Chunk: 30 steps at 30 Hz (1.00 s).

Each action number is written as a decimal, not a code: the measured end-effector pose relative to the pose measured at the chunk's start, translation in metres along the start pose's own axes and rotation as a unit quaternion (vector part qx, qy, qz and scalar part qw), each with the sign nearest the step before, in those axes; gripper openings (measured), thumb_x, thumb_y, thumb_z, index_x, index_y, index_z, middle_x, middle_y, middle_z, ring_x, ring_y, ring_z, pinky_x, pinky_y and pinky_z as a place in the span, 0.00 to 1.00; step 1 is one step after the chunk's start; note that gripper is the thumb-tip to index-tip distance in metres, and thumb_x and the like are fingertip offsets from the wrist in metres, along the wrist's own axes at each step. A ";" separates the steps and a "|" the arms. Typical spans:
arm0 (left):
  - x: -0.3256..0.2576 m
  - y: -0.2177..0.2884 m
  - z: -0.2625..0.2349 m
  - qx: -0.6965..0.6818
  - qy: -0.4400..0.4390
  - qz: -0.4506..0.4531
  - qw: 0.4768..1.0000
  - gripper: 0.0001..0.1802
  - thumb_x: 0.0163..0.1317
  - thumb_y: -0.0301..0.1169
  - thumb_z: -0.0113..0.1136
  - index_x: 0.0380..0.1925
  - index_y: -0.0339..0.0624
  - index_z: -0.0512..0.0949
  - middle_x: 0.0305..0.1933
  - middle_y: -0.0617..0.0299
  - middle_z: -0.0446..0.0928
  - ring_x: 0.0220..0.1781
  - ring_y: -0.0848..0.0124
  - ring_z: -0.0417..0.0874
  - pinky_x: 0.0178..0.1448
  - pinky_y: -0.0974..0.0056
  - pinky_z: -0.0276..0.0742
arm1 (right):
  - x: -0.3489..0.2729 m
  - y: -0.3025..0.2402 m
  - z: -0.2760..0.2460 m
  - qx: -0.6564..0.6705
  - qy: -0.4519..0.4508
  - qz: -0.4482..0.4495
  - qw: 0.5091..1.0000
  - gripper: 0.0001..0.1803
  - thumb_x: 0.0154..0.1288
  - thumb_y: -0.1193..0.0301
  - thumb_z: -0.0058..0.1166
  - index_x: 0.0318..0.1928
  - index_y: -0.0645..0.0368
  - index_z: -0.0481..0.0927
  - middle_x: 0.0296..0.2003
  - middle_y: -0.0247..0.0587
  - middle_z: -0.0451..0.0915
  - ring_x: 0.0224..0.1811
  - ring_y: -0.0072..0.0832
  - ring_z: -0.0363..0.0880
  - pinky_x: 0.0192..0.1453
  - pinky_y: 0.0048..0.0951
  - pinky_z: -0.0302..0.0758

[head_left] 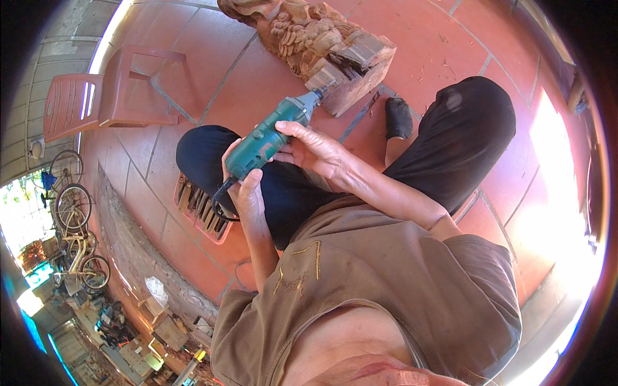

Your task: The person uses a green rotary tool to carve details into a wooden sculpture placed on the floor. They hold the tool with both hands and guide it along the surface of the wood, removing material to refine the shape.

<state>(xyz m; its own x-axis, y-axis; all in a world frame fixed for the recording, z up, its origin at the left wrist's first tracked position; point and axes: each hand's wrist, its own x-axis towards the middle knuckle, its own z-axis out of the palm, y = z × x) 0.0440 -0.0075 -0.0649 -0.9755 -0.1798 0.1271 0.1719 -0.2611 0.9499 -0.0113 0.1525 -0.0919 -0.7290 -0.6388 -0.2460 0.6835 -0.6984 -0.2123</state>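
One broad floor of red tiles [450,45] fills most of the view, its joints bending toward the rim. On it, at the top, stands a large carved wooden block [322,38], ornate on its upper part and squared at its near end, tilted across the tiles. To the left lies a red plastic chair [109,96], tipped on its side and well apart from the carving. The person sits low, knees in black trousers [470,135] spread to either side, a brown shirt [386,276] below. Beside the left knee, a shallow red tray [201,212] holds a row of chisels with their handles side by side. Bicycles [74,212] stand at the far left edge.

Between the knees, a green rotary grinder [267,138] points up and to the right, its tip touching the near end of the carved block. The left hand [244,190] is clenched around the rear of the tool's body, where the black cord leaves it. The right hand [315,151] grasps the tool's front half, fingers wrapped over it just behind the metal collar.
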 end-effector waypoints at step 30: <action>0.002 -0.007 -0.004 0.000 0.015 0.012 1.000 0.40 0.49 0.33 0.75 0.61 0.35 0.68 0.55 0.54 0.74 0.56 0.63 0.78 0.58 0.57 0.78 | 0.011 -0.003 0.002 -0.008 -0.003 -0.007 1.000 0.25 0.64 0.61 0.65 0.57 0.58 0.73 0.54 0.40 0.79 0.56 0.31 0.79 0.62 0.39 0.74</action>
<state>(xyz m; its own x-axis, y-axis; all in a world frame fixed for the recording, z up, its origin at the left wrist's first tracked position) 0.0415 -0.0098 -0.0725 -0.9665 -0.2146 0.1406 0.1946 -0.2560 0.9469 -0.0208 0.1470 -0.0923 -0.7381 -0.6317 -0.2370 0.6744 -0.7014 -0.2307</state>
